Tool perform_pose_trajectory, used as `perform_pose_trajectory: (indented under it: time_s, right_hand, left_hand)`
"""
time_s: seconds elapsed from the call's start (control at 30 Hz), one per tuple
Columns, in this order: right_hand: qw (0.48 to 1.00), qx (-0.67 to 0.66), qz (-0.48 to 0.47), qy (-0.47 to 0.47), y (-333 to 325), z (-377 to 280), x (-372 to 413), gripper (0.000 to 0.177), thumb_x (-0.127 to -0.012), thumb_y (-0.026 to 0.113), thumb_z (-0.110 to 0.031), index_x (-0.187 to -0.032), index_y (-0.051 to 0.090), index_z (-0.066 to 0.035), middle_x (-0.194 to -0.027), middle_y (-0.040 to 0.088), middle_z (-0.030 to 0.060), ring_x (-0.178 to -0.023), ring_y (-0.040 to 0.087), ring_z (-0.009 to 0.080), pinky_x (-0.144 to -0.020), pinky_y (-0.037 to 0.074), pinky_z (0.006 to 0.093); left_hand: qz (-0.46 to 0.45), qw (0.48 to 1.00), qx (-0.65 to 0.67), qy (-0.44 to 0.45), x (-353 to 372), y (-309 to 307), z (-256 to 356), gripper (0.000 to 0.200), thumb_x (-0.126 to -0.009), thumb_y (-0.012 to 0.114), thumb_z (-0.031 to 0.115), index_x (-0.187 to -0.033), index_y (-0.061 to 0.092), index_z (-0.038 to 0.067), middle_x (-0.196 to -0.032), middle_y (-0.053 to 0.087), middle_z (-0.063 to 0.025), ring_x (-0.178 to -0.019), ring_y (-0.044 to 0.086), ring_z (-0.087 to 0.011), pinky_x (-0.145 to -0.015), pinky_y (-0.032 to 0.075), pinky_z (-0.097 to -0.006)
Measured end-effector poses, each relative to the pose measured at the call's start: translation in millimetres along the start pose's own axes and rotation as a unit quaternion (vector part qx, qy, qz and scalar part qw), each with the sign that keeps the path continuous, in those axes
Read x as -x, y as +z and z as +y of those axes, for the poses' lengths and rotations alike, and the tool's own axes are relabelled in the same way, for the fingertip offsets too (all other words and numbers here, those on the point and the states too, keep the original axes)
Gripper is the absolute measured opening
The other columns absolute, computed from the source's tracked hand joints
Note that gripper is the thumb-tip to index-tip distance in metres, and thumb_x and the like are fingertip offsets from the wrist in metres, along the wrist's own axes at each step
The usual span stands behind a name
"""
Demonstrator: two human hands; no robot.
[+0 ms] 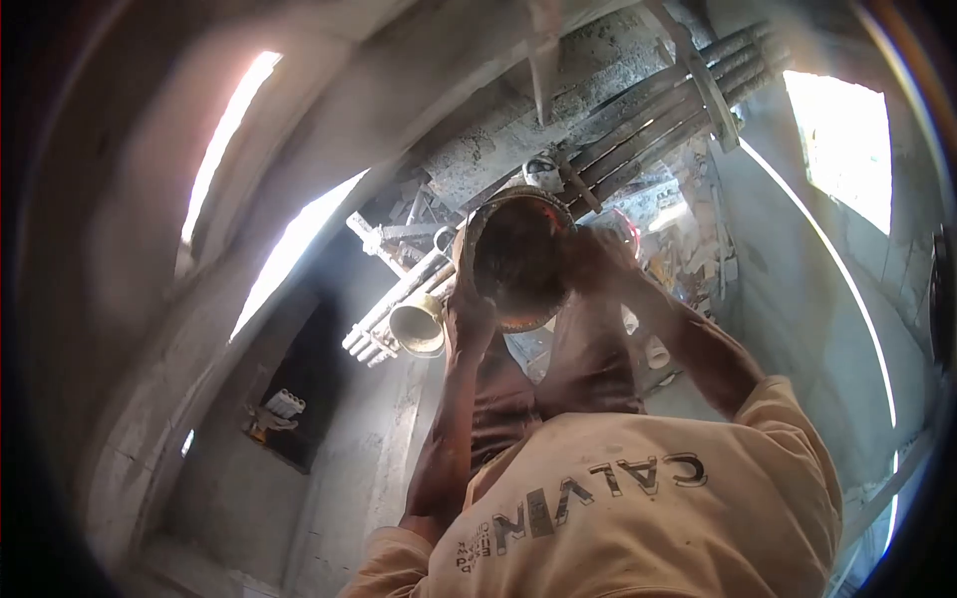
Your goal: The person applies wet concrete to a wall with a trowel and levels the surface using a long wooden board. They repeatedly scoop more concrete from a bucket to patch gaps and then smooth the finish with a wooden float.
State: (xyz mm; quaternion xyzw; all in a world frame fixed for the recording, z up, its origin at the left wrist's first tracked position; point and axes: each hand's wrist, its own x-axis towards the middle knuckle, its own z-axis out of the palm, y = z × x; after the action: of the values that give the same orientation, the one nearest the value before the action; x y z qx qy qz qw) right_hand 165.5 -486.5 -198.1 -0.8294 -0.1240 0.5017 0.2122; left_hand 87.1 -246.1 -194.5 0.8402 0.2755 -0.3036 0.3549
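A round bucket [518, 254] with a dark inside and a worn, rust-coloured rim is held up in front of my legs, its mouth tilted toward me. My left hand [473, 317] is closed on the bucket's lower left side. Over the right edge of the rim lies my right hand [596, 261], smeared by motion. Its fingers cannot be made out, nor whether they grip the rim or reach inside. Just left of the bucket is a smaller cream-coloured pail [418, 324], and a grey metal can [543, 173] shows behind it.
Several wooden poles [648, 140] run along the upper right beside a rough concrete slab [488, 154]. More pale poles [394, 309] lie at left under the pail. Rubble [698, 254] is scattered to the right. A dark opening [309, 389] breaks the grey surface at lower left.
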Motion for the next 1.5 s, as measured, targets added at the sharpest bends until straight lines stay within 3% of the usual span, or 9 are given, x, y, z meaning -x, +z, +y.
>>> perform_pose_trajectory:
  time_s: [0.17, 0.47, 0.63, 0.9, 1.03, 1.2, 1.37, 1.43, 1.5]
  right_hand:
    - [0.992, 0.053, 0.075, -0.081, 71.5, -47.5, 8.4, 0.021, -0.088, 0.068, -0.031, -0.092, 0.071, -0.010, -0.091, 0.073, 0.0171, -0.088, 0.073, 0.0344, -0.072, 0.058, 0.0481]
    - [0.994, 0.100, 0.020, -0.028, 10.0, -135.5, 32.8, 0.021, -0.089, 0.062, -0.027, -0.092, 0.072, -0.008, -0.091, 0.072, 0.0152, -0.082, 0.073, 0.0343, -0.075, 0.061, 0.0476]
    - [0.955, 0.216, 0.169, -0.115, -25.8, -185.8, 54.0, 0.032, -0.088, 0.067, -0.030, -0.104, 0.068, -0.003, -0.082, 0.068, 0.0192, -0.083, 0.073, 0.0372, -0.078, 0.061, 0.0482]
    - [0.946, 0.133, -0.243, -0.167, -11.0, -122.9, 16.1, 0.039, -0.094, 0.063, -0.023, -0.128, 0.059, -0.004, -0.113, 0.065, 0.0163, -0.104, 0.067, 0.0296, -0.090, 0.056, 0.0414]
    - [0.880, 0.192, -0.279, -0.334, 49.3, -150.1, 22.2, 0.044, -0.097, 0.060, -0.016, -0.139, 0.056, -0.005, -0.132, 0.063, 0.0131, -0.118, 0.063, 0.0244, -0.099, 0.053, 0.0376]
    - [0.814, 0.143, 0.184, -0.532, 127.8, -125.2, 20.4, 0.033, -0.091, 0.063, -0.017, -0.123, 0.061, -0.008, -0.106, 0.066, 0.0136, -0.096, 0.067, 0.0279, -0.081, 0.056, 0.0390]
    - [0.876, 0.204, -0.024, -0.437, 18.3, -199.3, 32.8, 0.013, -0.090, 0.065, -0.021, -0.098, 0.068, -0.011, -0.078, 0.064, 0.0102, -0.068, 0.066, 0.0315, -0.057, 0.054, 0.0463]
    - [0.955, 0.201, -0.025, -0.218, -15.8, -240.3, 36.4, 0.025, -0.089, 0.065, -0.031, -0.086, 0.068, -0.007, -0.076, 0.067, 0.0137, -0.074, 0.070, 0.0332, -0.067, 0.058, 0.0450]
    - [0.924, 0.257, 0.054, -0.280, 1.2, -228.2, 25.9, 0.029, -0.086, 0.064, -0.032, -0.075, 0.068, -0.005, -0.072, 0.069, 0.0155, -0.070, 0.071, 0.0349, -0.071, 0.059, 0.0477]
  left_hand:
    - [0.006, 0.996, 0.086, -0.028, 21.8, -49.6, -21.3, 0.063, -0.078, 0.056, 0.003, -0.141, 0.058, 0.011, -0.111, 0.072, -0.0222, -0.106, 0.069, -0.0371, -0.090, 0.053, -0.0463]
    - [0.031, 0.973, 0.210, -0.091, 75.9, -119.8, -8.1, 0.075, -0.079, 0.057, 0.000, -0.152, 0.046, 0.014, -0.117, 0.072, -0.0193, -0.106, 0.070, -0.0332, -0.092, 0.053, -0.0452]
    - [0.106, 0.968, 0.225, -0.031, 74.7, -99.6, -54.1, 0.071, -0.081, 0.056, -0.001, -0.150, 0.049, 0.014, -0.112, 0.072, -0.0165, -0.095, 0.071, -0.0245, -0.084, 0.055, -0.0390]
    - [0.107, 0.957, 0.266, 0.046, 94.9, -125.5, -60.7, 0.051, -0.082, 0.055, -0.004, -0.132, 0.063, 0.007, -0.093, 0.070, -0.0055, -0.077, 0.064, -0.0168, -0.069, 0.053, -0.0341]
    - [0.077, 0.961, 0.265, -0.034, 123.9, -130.3, -95.2, 0.043, -0.083, 0.052, -0.006, -0.124, 0.064, -0.001, -0.090, 0.069, -0.0050, -0.073, 0.064, -0.0137, -0.064, 0.053, -0.0318]
    - [0.065, 0.841, 0.522, -0.127, 147.6, -147.1, -105.2, 0.031, -0.084, 0.057, -0.004, -0.114, 0.065, -0.006, -0.094, 0.069, -0.0091, -0.074, 0.065, -0.0128, -0.059, 0.053, -0.0282]
    - [0.085, 0.830, 0.512, -0.207, 140.2, -145.2, -105.8, 0.035, -0.084, 0.057, -0.001, -0.117, 0.068, -0.002, -0.094, 0.069, -0.0017, -0.078, 0.060, -0.0083, -0.067, 0.049, -0.0275]
    - [0.115, 0.823, 0.519, -0.198, 134.5, -143.8, -98.9, 0.038, -0.083, 0.058, -0.002, -0.119, 0.068, -0.001, -0.094, 0.069, -0.0020, -0.076, 0.059, -0.0085, -0.066, 0.049, -0.0272]
    - [0.089, 0.845, 0.502, -0.162, 127.1, -138.4, -101.1, 0.032, -0.085, 0.058, -0.002, -0.116, 0.066, -0.003, -0.094, 0.068, -0.0055, -0.078, 0.063, -0.0113, -0.067, 0.052, -0.0275]
